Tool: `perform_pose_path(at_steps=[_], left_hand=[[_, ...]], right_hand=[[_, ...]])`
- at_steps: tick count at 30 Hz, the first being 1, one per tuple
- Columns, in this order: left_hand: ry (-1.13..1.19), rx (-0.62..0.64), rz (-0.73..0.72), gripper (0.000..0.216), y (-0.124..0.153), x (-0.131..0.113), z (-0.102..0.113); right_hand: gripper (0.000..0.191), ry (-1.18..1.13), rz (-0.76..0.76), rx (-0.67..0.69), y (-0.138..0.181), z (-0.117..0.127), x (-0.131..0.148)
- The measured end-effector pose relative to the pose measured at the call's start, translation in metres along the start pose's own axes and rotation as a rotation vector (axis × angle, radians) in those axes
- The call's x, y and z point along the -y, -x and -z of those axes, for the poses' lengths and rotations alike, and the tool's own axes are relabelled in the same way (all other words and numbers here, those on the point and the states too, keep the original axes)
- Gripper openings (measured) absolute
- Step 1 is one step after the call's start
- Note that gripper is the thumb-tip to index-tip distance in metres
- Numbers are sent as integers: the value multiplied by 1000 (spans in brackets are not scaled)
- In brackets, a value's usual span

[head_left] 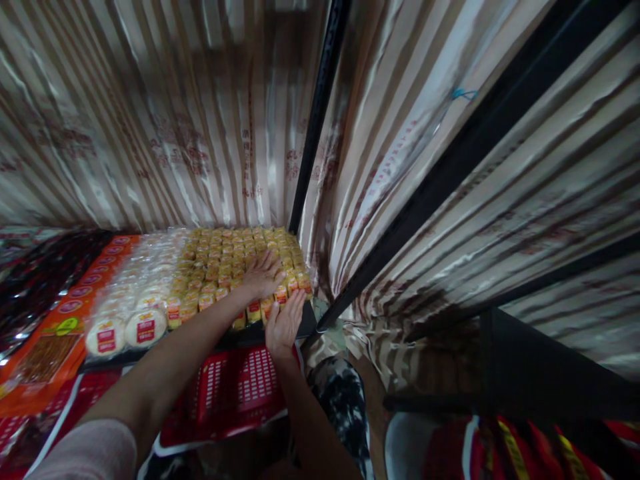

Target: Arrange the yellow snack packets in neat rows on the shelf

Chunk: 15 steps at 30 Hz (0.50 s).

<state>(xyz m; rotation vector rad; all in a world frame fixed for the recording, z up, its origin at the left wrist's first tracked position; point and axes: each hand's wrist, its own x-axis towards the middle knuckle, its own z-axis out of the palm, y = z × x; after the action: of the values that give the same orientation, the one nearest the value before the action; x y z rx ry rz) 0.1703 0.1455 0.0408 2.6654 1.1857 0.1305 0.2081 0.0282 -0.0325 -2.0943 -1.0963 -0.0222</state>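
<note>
Rows of small yellow-wrapped snack packets (225, 257) cover the right end of a dark shelf. My left hand (263, 275) lies flat over the packets with its fingers stretched out. Lower down, at the front right corner of the rows, my right hand (285, 323) rests with straight fingers against the front packets. Neither hand grips anything. Red labels show on the front packets. Left of them stand rows of round white packaged cakes (145, 328) with red labels.
An orange snack bag (55, 347) lies further left, near dark shiny packages (40, 280). Red plastic baskets (225, 387) sit below the shelf edge. Black metal posts (320, 107) and striped plastic sheeting (200, 133) stand behind and to the right. Red packages (540, 450) show at lower right.
</note>
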Motion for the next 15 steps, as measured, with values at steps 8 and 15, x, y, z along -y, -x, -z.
perform_pose_path(at_steps=[8,15], left_hand=[[51,46,-34,59,-30,-22,-6],[59,55,-26,59,-34,-29,-7]], right_hand=[[62,97,29,27,-12,3,-10],[61,151,0,11,-10,-3,-9]])
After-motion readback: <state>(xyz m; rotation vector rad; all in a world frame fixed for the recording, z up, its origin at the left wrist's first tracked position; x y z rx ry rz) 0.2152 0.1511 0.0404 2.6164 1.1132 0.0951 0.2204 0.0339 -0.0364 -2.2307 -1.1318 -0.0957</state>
